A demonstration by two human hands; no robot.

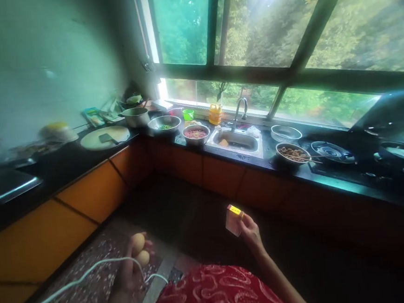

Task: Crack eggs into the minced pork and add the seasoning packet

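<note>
Two light-brown eggs (138, 243) rest in my left hand (129, 262), whose fingers curl around them at the lower left. Between the thumb and fingers of my right hand (251, 235) is a small box (233, 222), reddish with a yellow label along its top. I cannot make out what the box contains. Both hands are in the air in front of my body, apart from each other and away from the counters.
A white cable (92, 266) runs past my left hand. Along the window counter stand a bowl of pinkish food (196, 134), a sink (253, 143), a bowl of brown pieces (293, 153) and a stove (350, 170). The left counter bears a round board (92, 139) with a spatula.
</note>
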